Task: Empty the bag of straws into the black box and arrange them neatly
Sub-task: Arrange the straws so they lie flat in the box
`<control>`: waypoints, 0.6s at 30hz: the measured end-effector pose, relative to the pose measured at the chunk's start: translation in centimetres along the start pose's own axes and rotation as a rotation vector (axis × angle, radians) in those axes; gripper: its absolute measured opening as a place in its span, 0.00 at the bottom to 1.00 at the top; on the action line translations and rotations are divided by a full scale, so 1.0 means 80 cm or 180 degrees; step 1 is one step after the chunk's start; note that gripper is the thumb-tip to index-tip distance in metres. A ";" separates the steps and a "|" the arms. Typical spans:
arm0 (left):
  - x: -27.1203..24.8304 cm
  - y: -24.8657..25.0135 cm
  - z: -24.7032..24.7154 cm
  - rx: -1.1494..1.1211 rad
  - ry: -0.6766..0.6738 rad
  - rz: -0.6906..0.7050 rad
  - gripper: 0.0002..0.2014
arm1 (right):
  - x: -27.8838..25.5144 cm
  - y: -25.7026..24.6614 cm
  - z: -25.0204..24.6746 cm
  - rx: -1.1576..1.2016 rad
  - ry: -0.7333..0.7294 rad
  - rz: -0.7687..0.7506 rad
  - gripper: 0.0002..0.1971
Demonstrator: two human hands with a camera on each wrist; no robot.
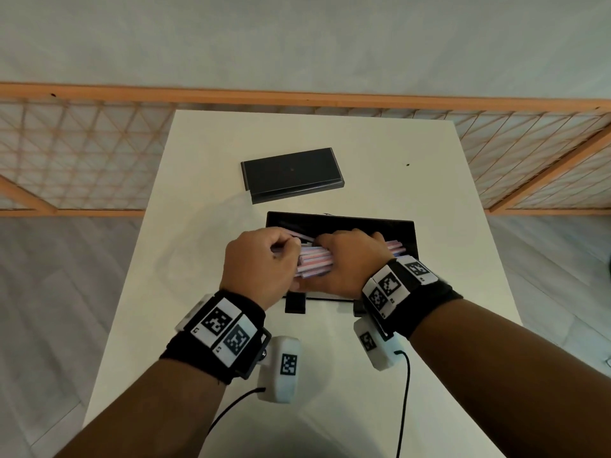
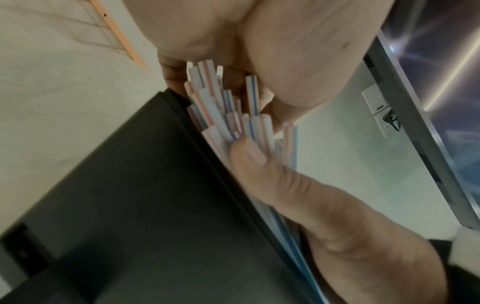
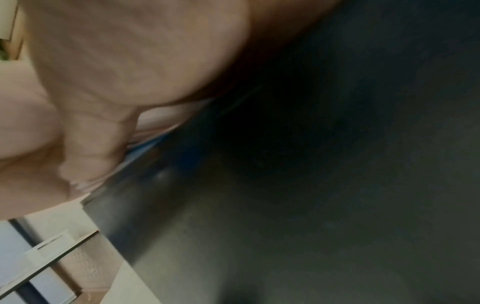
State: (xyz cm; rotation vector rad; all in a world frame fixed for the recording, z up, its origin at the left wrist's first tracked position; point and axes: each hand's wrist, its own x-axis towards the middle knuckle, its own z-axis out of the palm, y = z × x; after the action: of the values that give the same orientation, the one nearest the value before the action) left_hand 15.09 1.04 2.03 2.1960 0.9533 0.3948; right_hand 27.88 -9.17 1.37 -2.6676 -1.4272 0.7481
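Both hands (image 1: 261,259) grip straws (image 1: 314,261) lying left-right.

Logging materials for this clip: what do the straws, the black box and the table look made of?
Straws: probably paper or plastic, white with pink and blue stripes. Black box: stiff matte walls, likely card or plastic. Table: smooth white top, probably laminate.

On the table (image 1: 198,180), the lid (image 1: 291,173) lies behind the box (image 1: 405,233) — straws (image 1: 314,262) seemingly inside.
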 end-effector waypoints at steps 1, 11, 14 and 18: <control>-0.001 -0.001 0.000 0.0059 -0.0020 0.0063 0.10 | -0.001 0.000 -0.002 -0.0023 -0.0039 -0.0004 0.40; 0.065 0.096 -0.062 -0.2824 -0.0924 -0.2374 0.13 | -0.010 -0.001 -0.013 0.0091 -0.0570 0.0023 0.53; 0.078 0.118 -0.050 -0.2962 -0.1163 -0.2823 0.15 | -0.013 -0.003 -0.022 -0.0065 -0.0689 -0.0031 0.47; 0.087 0.109 -0.014 -0.2716 -0.1274 -0.3113 0.32 | -0.022 -0.004 -0.030 0.0099 -0.0775 -0.0147 0.46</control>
State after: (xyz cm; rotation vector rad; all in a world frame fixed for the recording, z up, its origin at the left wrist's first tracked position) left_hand 23.79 2.47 8.96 0.8396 1.1935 -0.1127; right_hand 27.81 -9.89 4.32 -2.5828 -1.5058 1.1133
